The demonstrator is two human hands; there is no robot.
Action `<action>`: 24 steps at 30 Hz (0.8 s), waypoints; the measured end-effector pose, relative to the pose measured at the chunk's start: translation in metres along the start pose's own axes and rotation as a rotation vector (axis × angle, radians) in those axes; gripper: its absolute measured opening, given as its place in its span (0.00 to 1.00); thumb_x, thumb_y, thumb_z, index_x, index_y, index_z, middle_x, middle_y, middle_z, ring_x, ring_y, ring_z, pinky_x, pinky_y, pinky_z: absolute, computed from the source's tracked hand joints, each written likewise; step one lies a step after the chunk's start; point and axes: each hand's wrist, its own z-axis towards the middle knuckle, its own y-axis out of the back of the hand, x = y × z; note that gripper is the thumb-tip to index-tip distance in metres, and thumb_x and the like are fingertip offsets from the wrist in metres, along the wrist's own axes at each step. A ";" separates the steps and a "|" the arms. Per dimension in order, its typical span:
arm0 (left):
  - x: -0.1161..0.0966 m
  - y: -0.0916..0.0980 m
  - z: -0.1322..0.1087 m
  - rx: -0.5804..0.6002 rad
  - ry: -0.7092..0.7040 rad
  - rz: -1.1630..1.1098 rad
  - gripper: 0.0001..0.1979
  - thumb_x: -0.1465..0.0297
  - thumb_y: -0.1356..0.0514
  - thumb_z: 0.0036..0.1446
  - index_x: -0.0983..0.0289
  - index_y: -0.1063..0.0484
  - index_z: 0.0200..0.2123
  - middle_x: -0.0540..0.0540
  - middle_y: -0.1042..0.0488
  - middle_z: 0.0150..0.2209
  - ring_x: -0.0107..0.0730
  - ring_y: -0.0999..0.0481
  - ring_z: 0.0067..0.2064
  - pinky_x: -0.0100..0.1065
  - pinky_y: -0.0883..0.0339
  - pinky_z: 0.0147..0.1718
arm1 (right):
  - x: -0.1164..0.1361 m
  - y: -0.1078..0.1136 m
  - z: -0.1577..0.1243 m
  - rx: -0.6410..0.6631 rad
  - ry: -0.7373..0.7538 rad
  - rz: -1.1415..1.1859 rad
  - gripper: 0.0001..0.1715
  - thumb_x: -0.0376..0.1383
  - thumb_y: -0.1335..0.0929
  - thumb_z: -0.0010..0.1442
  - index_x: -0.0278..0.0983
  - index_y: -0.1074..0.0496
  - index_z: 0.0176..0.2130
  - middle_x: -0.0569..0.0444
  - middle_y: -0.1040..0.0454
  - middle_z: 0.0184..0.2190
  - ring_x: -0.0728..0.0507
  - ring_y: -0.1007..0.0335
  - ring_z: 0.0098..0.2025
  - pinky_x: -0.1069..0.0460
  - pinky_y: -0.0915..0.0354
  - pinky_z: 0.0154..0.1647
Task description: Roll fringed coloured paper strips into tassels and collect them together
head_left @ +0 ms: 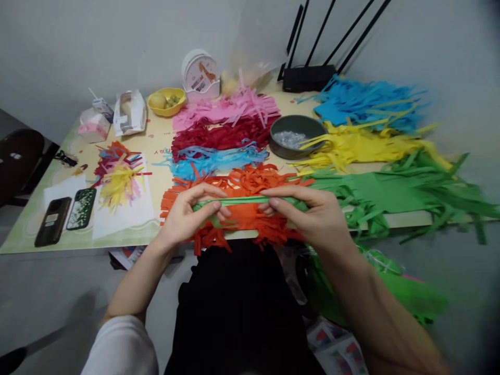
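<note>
A narrow folded green fringed sheet (244, 200) is stretched level between my two hands, near the table's front edge. My left hand (195, 211) pinches its left end between thumb and fingers. At the other end, my right hand (308, 211) pinches it the same way, and the fringe there is partly hidden in my palm. Directly beneath lies a pile of orange fringed sheets (250, 216). Green fringed sheets (390, 190) are spread to the right of my right hand. Beyond the orange pile lie light blue fringed strips (219, 159).
Dark red (222, 136), pink (234, 109), yellow (359, 146) and blue fringed sheets (367, 104) lie farther back. A dark round tin (324, 152) holds clear pieces. Behind it stands a black router (308, 78). Two phones (52, 221) and mixed strips (121, 179) lie left.
</note>
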 end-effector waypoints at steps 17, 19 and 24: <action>-0.006 0.015 -0.005 0.138 -0.191 0.329 0.07 0.72 0.40 0.57 0.64 0.21 0.31 0.60 0.18 0.43 0.42 0.20 0.46 0.39 0.29 0.48 | 0.002 0.006 0.000 0.118 0.372 -0.208 0.15 0.27 0.33 0.54 0.43 0.18 0.30 0.54 0.18 0.29 0.44 0.21 0.33 0.50 0.26 0.37; -0.019 0.012 -0.004 0.146 -0.282 0.530 0.06 0.71 0.40 0.59 0.63 0.22 0.35 0.61 0.20 0.50 0.46 0.24 0.56 0.46 0.36 0.58 | 0.008 0.007 -0.002 0.173 0.480 -0.268 0.17 0.26 0.34 0.55 0.44 0.18 0.32 0.54 0.18 0.30 0.44 0.21 0.32 0.50 0.26 0.36; -0.026 0.002 0.006 0.299 -0.310 0.787 0.10 0.66 0.41 0.64 0.62 0.21 0.42 0.58 0.18 0.40 0.38 0.22 0.45 0.39 0.33 0.51 | 0.012 0.012 -0.006 0.311 0.630 -0.345 0.19 0.25 0.34 0.57 0.45 0.20 0.39 0.53 0.17 0.34 0.45 0.20 0.33 0.51 0.26 0.38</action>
